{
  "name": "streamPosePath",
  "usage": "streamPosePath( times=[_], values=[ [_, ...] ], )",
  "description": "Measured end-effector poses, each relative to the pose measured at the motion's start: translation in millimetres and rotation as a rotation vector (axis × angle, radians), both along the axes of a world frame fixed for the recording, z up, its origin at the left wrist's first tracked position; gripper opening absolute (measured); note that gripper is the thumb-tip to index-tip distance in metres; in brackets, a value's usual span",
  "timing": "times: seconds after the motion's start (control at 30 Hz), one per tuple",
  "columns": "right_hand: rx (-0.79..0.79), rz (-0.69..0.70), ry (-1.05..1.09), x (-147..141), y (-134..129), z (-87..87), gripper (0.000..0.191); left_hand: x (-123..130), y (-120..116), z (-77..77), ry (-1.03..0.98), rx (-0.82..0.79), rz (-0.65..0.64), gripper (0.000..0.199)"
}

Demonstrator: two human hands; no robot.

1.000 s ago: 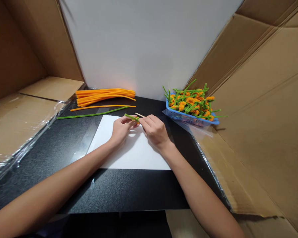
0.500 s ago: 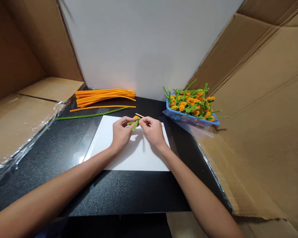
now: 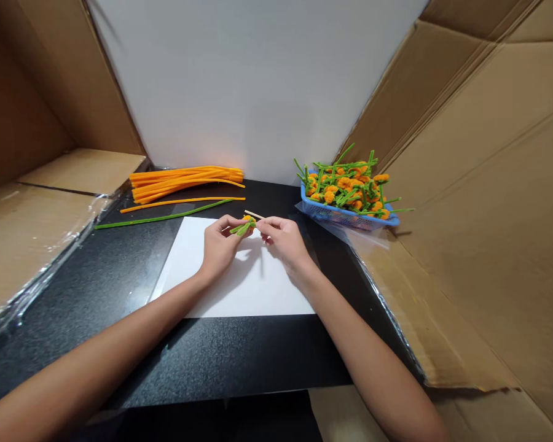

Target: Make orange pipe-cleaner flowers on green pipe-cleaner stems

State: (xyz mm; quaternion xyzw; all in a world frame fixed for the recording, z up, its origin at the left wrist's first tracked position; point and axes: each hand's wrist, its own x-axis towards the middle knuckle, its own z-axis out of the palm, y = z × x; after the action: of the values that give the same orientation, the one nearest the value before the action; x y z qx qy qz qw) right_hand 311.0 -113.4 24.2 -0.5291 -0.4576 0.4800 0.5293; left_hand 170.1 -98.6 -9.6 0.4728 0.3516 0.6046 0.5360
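Over the black table (image 3: pixel 230 362), we hold a small orange-and-green pipe-cleaner flower (image 3: pixel 243 227) just above the top edge of a white sheet of paper (image 3: pixel 221 282), near the middle of the frame. Our left hand (image 3: pixel 220 245) is curled with its fingers pinched around the green stems, and the orange tuft shows just past the fingertips (image 3: pixel 234 220). Our right hand (image 3: pixel 283 240) comes in beside it, its fingers pressed together at the lower end of a thin wooden stick (image 3: pixel 253 214); the view is small, but the stick appears to touch the flower. At right, a blue plastic basket (image 3: pixel 332 215) is heaped with many similar flowers (image 3: pixel 345 190), so a good number are done. At upper left, a thick bundle of orange pipe cleaners (image 3: pixel 184 183) lies unused, with one loose orange pipe cleaner (image 3: pixel 184 200) and one loose green pipe cleaner (image 3: pixel 166 215) in front of it, so plenty of material is left.
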Motion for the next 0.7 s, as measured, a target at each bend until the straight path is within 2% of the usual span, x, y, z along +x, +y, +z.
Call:
streamPosePath(
  times=[0.13,0.4,0.57,0.7],
  values=[
    [0.07,0.007,-0.073,-0.5,2.2,-4.4,0.017,0.2,-1.2,1.4,0.016,0.018,0.004,0.026],
    [-0.176,0.062,0.226,-3.1,-0.4,3.2,0.017,0.6,-4.5,3.5,0.082,0.097,0.012,0.027],
    [-0.052,-0.016,0.097,-7.8,-1.4,-2.5,0.018,0.7,-4.0,1.9,0.098,0.06,0.034,0.027],
    [-0.038,-0.021,0.166,-10.9,-2.2,-7.5,0.018,0.5,-3.5,2.0,0.095,0.018,0.034,0.025]
  ],
)
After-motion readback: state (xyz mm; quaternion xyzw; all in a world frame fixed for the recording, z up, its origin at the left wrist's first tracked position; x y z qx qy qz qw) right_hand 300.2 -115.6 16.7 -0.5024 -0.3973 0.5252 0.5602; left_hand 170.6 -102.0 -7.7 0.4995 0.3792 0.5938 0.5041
